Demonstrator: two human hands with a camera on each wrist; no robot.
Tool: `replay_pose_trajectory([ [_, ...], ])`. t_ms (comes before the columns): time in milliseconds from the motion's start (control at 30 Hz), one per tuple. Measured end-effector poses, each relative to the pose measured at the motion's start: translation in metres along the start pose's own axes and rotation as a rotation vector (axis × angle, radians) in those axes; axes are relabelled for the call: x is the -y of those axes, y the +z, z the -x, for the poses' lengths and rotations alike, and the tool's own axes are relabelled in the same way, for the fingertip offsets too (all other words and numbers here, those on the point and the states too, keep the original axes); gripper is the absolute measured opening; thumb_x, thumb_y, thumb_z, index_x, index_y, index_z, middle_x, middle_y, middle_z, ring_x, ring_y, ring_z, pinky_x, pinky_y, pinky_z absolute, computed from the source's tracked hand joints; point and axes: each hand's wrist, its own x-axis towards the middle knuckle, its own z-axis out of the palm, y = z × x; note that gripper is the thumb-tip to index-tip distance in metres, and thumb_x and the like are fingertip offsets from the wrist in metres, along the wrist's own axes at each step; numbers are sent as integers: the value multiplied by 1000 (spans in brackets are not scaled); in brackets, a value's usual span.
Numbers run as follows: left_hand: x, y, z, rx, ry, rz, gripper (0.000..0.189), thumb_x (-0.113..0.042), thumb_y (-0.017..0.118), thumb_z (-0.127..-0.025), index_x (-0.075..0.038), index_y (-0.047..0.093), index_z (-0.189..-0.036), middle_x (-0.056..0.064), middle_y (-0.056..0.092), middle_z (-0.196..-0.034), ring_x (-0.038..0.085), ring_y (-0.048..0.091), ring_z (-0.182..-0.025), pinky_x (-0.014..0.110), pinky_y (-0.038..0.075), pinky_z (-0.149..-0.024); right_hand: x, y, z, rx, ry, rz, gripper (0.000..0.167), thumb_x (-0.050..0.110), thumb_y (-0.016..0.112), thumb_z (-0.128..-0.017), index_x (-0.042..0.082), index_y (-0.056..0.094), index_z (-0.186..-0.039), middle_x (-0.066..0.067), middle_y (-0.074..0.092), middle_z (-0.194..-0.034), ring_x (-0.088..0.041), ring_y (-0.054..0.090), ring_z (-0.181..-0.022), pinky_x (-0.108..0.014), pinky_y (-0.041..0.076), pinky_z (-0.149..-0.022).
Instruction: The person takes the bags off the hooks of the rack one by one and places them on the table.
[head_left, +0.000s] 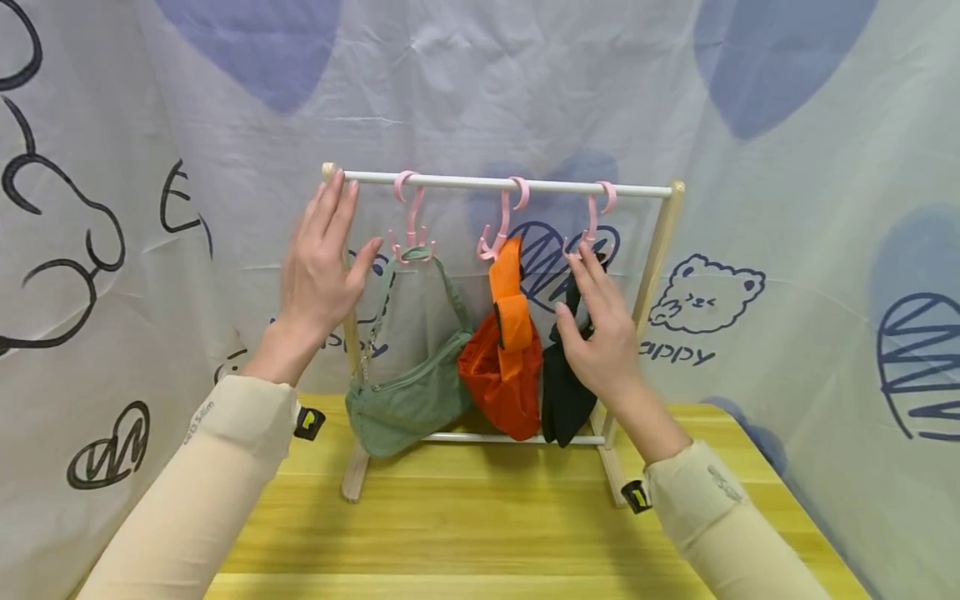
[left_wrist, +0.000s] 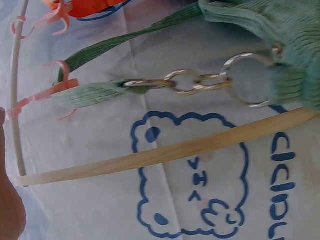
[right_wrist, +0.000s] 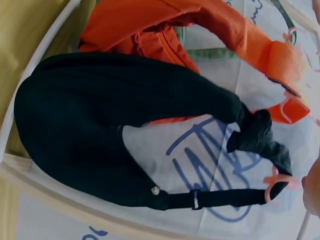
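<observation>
Three bags hang by their straps from pink hooks on a small rack (head_left: 465, 182). At left is a green shoulder bag (head_left: 412, 396) with a metal chain link on its strap; an orange bag (head_left: 501, 367) hangs in the middle and a black bag (head_left: 566, 392) at right. My left hand (head_left: 322, 250), fingers straight, is raised by the rack's upper left corner and holds nothing. My right hand (head_left: 600, 325) has extended fingers too, overlapping the black bag's strap and the right pink hook (head_left: 592, 225) in the head view. In the right wrist view, the black strap (right_wrist: 230, 197) loops over that hook.
The rack has wooden side posts (head_left: 660, 250) and a white lower bar (head_left: 480, 437), standing on a yellow wood-grain table (head_left: 465, 533). Behind and beside it hangs a pale cloth (head_left: 525, 83) printed with hearts and cartoon bears.
</observation>
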Motion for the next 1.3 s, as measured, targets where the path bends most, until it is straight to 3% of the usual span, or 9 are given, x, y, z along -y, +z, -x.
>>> replay_pose_trajectory([
  [300, -3, -1, -25, 67, 65, 16, 64, -23, 67, -103, -3, 41, -158, 17, 40, -163, 37, 33, -153, 43, 21, -128, 17, 19, -6, 79, -64, -55, 59, 11, 67, -97, -1, 49, -153, -17, 44, -161, -31, 43, -148, -45, 37, -121],
  [533, 1, 1, -41, 129, 145, -34, 61, -20, 71, -101, -3, 47, -155, 16, 48, -158, 41, 40, -148, 50, 26, -126, 32, 38, -9, 115, -105, -112, 59, 11, 66, -98, 0, 48, -153, -18, 48, -158, -29, 45, -146, -40, 40, -120],
  [767, 7, 5, -55, 219, 132, -79, 62, -19, 74, -99, -6, 50, -154, 11, 50, -157, 39, 43, -146, 54, 31, -123, 43, 56, -7, 138, -118, -185, 58, 6, 68, -96, -2, 51, -151, -18, 48, -157, -29, 46, -146, -41, 38, -121],
  [933, 11, 9, -60, 248, 119, -68, 54, -17, 74, -98, -8, 58, -149, 8, 54, -155, 37, 46, -144, 55, 31, -122, 54, 70, -7, 158, -128, -212, 57, 5, 68, -96, -3, 51, -150, -17, 47, -158, -28, 48, -144, -38, 41, -119],
  [1100, 13, 15, -59, 227, 96, -39, 51, -15, 76, -97, -10, 62, -146, 7, 60, -149, 36, 51, -141, 55, 28, -124, 65, 83, -7, 176, -106, -226, 58, 7, 69, -97, -1, 51, -151, -19, 48, -158, -27, 49, -144, -36, 41, -118],
  [1300, 17, 22, -56, 111, 120, 13, 47, -11, 77, -94, -10, 67, -139, 9, 69, -136, 36, 60, -127, 54, 36, -116, 70, 99, -6, 164, -70, -217, 56, 9, 69, -98, 0, 52, -151, -16, 48, -158, -26, 49, -144, -35, 43, -117],
])
